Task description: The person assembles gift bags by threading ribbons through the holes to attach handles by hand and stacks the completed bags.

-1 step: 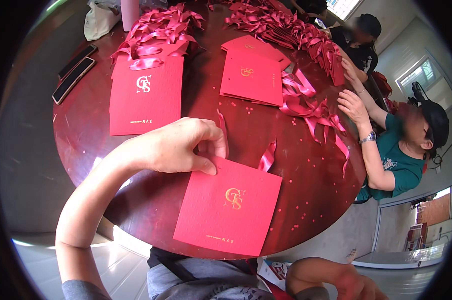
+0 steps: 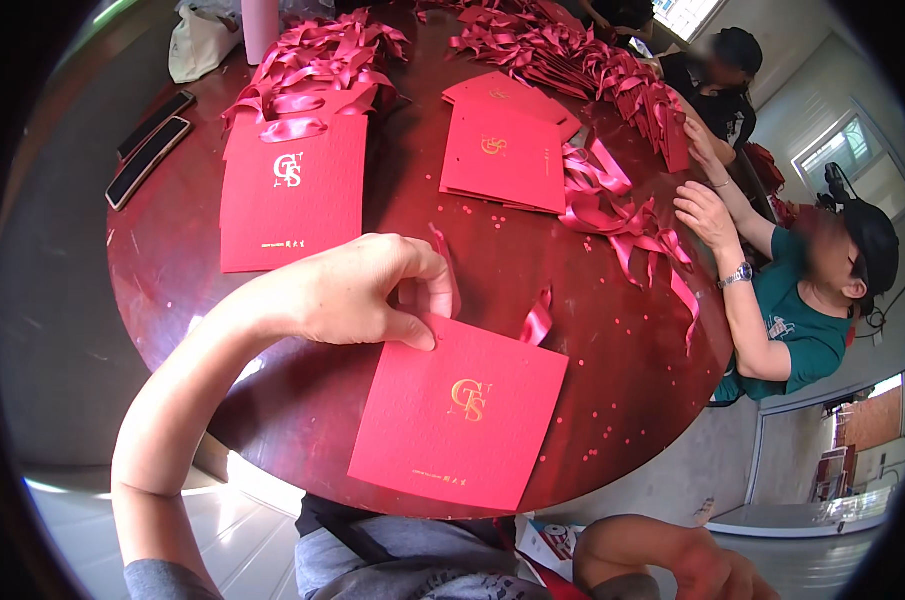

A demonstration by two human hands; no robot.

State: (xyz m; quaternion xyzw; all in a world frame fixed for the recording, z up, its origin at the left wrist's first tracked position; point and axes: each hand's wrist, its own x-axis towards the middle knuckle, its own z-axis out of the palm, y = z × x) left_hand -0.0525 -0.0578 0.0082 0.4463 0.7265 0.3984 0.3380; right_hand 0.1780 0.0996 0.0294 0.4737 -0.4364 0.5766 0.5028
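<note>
My left hand [image 2: 373, 295] pinches the upper left corner of a flat red paper gift bag [image 2: 423, 425], thumb on its front. Gold print marks this bag, which lies at the table's near edge. A pink ribbon [image 2: 538, 320] rises behind its top edge, and another ribbon end [image 2: 441, 245] shows beside my fingers. Down at the lower right, off the table, is my right hand [image 2: 713, 570]; its fingers are blurred and partly cut off by the picture's edge. Just beyond my left hand lies a stack of red gift bags [image 2: 293, 215] with ribbon handles.
Flat red bags without handles [image 2: 503, 175] lie mid-table beside loose pink ribbons [image 2: 638, 225]. A long row of ribboned bags [image 2: 613, 85] fills the far right, where a co-worker's hands [image 2: 708, 215] reach in. Two phones [image 2: 148, 160] and a pink bottle [image 2: 261, 30] stand at left.
</note>
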